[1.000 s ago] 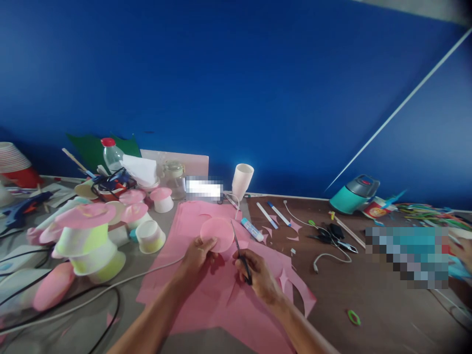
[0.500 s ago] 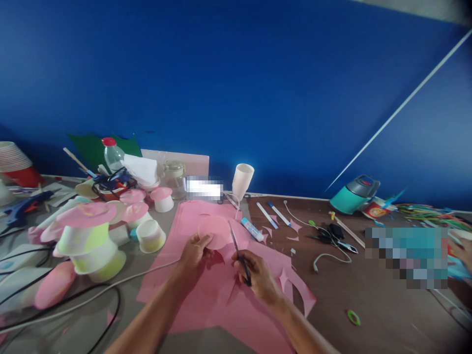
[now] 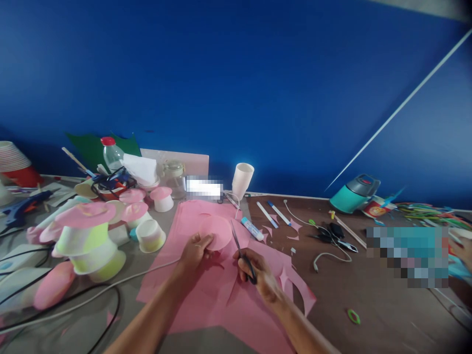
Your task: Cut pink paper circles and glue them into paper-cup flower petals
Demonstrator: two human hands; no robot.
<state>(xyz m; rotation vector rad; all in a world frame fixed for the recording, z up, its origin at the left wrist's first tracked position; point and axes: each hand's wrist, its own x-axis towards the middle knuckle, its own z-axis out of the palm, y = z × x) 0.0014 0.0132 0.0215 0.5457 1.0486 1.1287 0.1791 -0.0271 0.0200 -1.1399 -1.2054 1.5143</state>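
Observation:
A rounded pink paper disc (image 3: 218, 233) is pinched at its near left edge between the thumb and fingers of my left hand (image 3: 199, 247). My right hand (image 3: 259, 275) grips black-handled scissors (image 3: 237, 242), blades pointing away from me. Their tips lie close to the disc's right edge; whether they touch it I cannot tell. Under both hands spread large pink paper sheets (image 3: 199, 309), with cut scraps lying on them. A blue and white glue stick (image 3: 252, 229) rests just beyond the scissors.
On the left stand pink-topped paper cups (image 3: 162, 199) and a stacked yellow-white cup piece (image 3: 86, 246). A white cable (image 3: 147, 269) crosses toward my left wrist. Markers (image 3: 279, 213), a second pair of scissors (image 3: 326, 236) and a teal container (image 3: 350, 193) are at right. Another person's hand (image 3: 463, 250) shows at the edge.
My right hand and the scissors have shifted slightly right, and the blades are turned a little. The disc is tilted slightly, with more of its rounded right edge showing. My left hand stays nearly still.

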